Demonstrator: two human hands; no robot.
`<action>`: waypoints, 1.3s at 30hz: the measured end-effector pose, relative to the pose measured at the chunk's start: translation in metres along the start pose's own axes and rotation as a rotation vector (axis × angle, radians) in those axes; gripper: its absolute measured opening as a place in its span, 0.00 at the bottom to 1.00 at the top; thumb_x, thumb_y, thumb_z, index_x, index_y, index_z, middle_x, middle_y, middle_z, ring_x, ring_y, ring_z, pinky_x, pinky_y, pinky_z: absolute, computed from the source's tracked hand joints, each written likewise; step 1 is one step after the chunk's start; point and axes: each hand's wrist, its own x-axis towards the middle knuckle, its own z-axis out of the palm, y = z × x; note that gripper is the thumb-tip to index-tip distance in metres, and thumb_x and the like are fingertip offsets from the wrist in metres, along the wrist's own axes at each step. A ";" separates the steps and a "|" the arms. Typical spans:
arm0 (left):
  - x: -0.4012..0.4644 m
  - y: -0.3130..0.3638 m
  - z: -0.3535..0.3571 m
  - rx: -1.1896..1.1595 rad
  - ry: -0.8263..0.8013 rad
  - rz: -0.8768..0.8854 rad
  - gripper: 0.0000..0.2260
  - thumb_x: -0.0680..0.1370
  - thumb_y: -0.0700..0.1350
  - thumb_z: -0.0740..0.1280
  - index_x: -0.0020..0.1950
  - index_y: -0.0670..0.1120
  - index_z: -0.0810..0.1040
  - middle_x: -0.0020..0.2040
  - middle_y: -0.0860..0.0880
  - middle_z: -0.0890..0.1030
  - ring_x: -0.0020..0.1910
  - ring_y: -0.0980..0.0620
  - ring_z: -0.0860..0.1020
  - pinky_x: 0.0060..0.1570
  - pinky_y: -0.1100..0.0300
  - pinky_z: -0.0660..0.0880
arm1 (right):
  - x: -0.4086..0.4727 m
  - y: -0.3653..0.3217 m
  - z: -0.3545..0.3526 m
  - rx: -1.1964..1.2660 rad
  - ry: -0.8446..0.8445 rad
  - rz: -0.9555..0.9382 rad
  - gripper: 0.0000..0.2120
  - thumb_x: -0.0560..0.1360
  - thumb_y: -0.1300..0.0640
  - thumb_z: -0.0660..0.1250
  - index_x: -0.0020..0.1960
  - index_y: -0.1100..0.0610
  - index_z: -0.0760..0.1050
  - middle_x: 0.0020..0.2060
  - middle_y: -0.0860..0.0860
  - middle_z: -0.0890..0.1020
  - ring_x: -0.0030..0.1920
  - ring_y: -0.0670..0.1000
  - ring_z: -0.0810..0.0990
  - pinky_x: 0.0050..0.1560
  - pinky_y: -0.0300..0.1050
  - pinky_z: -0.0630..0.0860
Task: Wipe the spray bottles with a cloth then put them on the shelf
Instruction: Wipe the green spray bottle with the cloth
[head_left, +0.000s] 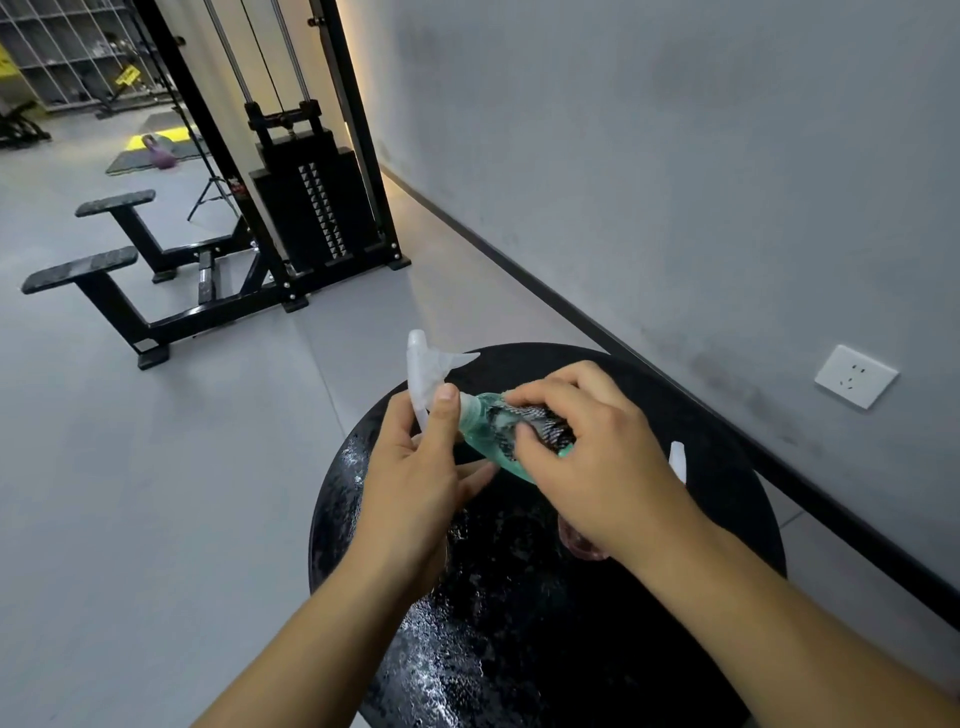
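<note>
The grey painted wall (649, 156) runs along the right of the room, with a black skirting strip at its foot and a white wall socket (855, 376) set low on it. The pale grey floor (156, 493) fills the left side. On it stands a black cable weight machine (306, 197) with a pin-loaded stack and two padded arms reaching toward the left; a purple kettlebell (162, 156) sits on a mat well beyond it.

Nearer, a round black tabletop (519, 649) with a glossy, speckled surface lies beside the wall.

Above the tabletop, both hands work on one item. The left hand (415, 478) grips the neck of a translucent green plastic spray bottle (488, 441) just under its white trigger head (428, 369), thumb laid along the neck. The bottle is tilted, its head up and to the left, its body slanting down to the right, clear of the tabletop.

The right hand (597, 467) has its fingers curled over a small dark patterned cloth (545, 423), pressing it onto the body of the bottle.

Behind the right wrist, the white top of a second spray bottle (677, 460) shows, with a pinkish part (576, 540) visible below the wrist; the remainder is hidden.
</note>
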 end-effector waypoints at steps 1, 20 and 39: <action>0.001 0.001 -0.001 0.001 0.011 0.002 0.12 0.86 0.53 0.63 0.63 0.48 0.77 0.50 0.47 0.88 0.45 0.46 0.89 0.47 0.54 0.86 | 0.001 0.004 -0.003 0.001 -0.002 0.048 0.10 0.77 0.56 0.70 0.56 0.45 0.82 0.53 0.40 0.75 0.53 0.42 0.78 0.49 0.33 0.76; 0.004 0.008 -0.009 -0.030 0.093 -0.032 0.10 0.87 0.55 0.63 0.55 0.50 0.78 0.53 0.43 0.87 0.47 0.35 0.88 0.54 0.43 0.83 | 0.003 0.015 -0.011 0.055 0.005 0.181 0.10 0.78 0.57 0.70 0.55 0.44 0.82 0.53 0.40 0.76 0.54 0.39 0.78 0.49 0.28 0.75; 0.005 0.010 -0.013 -0.054 0.040 -0.040 0.11 0.86 0.55 0.63 0.56 0.49 0.79 0.51 0.46 0.88 0.50 0.37 0.88 0.52 0.49 0.83 | 0.002 0.014 -0.007 0.019 -0.030 0.086 0.11 0.79 0.57 0.70 0.58 0.45 0.82 0.54 0.39 0.76 0.56 0.40 0.78 0.53 0.29 0.74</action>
